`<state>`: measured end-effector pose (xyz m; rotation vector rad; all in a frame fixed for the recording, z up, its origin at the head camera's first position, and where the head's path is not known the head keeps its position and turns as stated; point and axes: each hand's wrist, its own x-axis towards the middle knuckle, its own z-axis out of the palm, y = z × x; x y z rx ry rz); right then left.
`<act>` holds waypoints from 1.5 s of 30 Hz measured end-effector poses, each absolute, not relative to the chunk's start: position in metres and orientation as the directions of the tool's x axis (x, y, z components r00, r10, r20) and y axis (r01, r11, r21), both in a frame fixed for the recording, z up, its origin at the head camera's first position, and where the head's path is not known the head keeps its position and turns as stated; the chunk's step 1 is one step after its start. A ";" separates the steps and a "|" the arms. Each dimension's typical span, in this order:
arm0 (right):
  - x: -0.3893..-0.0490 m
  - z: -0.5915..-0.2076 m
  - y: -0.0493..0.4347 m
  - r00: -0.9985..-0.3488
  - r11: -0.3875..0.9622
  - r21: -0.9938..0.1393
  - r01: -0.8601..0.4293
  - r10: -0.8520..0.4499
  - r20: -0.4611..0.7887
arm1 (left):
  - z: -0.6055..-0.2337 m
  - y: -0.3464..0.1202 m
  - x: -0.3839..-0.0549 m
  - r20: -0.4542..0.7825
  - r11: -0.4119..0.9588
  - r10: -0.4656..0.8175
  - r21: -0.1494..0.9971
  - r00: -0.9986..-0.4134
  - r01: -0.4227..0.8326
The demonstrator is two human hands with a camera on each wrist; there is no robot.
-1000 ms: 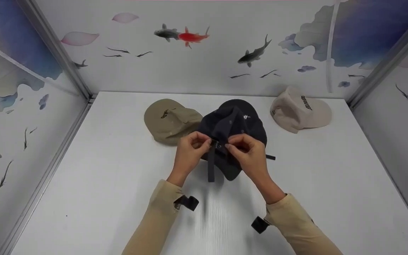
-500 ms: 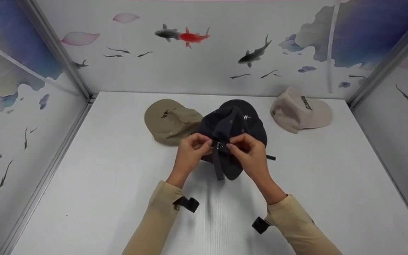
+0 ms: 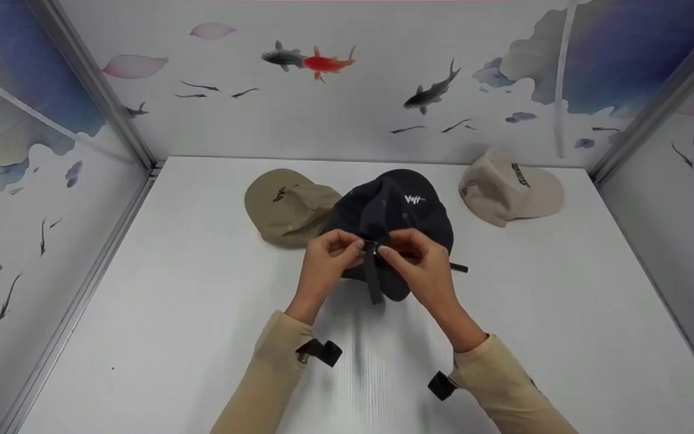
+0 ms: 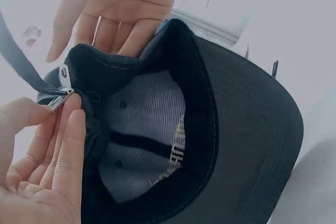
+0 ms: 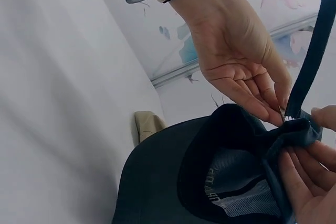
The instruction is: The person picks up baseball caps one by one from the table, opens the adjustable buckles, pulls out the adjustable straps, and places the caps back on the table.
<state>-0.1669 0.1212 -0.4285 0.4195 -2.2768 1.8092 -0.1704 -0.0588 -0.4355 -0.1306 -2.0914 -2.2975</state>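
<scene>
A navy baseball cap (image 3: 428, 208) is held between both hands, its back strap toward the person and its hollow inside showing in both wrist views. My left hand (image 3: 327, 259) pinches the small metal buckle (image 4: 64, 80) between thumb and forefinger. The loose strap end (image 3: 373, 280) runs through the buckle and hangs down in the head view. Just right of the buckle, my right hand (image 3: 424, 259) grips the cap's back edge, thumb on one side and fingers on the other; in the right wrist view this hand (image 5: 315, 174) is partly cut off.
An olive-tan cap (image 3: 287, 208) lies to the left, partly overlapped by the navy one. A pale pink-beige cap (image 3: 512, 190) sits at the back right. White panels with painted fish (image 3: 329, 63) enclose the white table (image 3: 202, 337) at the back and sides.
The strap end has swung right and hangs below the buckle. My right thumb has moved left toward the buckle. The navy cap has turned slightly, showing more of its white lettering.
</scene>
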 end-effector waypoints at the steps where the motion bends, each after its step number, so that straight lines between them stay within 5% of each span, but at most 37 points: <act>1: -0.166 -0.428 0.121 -0.938 0.224 -0.911 -0.347 -0.094 0.334 | -0.435 -0.059 -0.170 0.083 -0.100 0.035 0.992 -0.996 0.079; 21: -0.171 -0.429 0.127 -0.942 0.191 -0.925 -0.329 0.001 0.336 | -0.437 -0.055 -0.162 0.140 -0.045 0.109 0.990 -0.984 0.136; 45: -0.174 -0.427 0.134 -0.951 0.133 -0.944 -0.302 0.024 0.307 | -0.454 -0.046 -0.166 -0.056 -0.178 0.169 0.980 -0.984 -0.086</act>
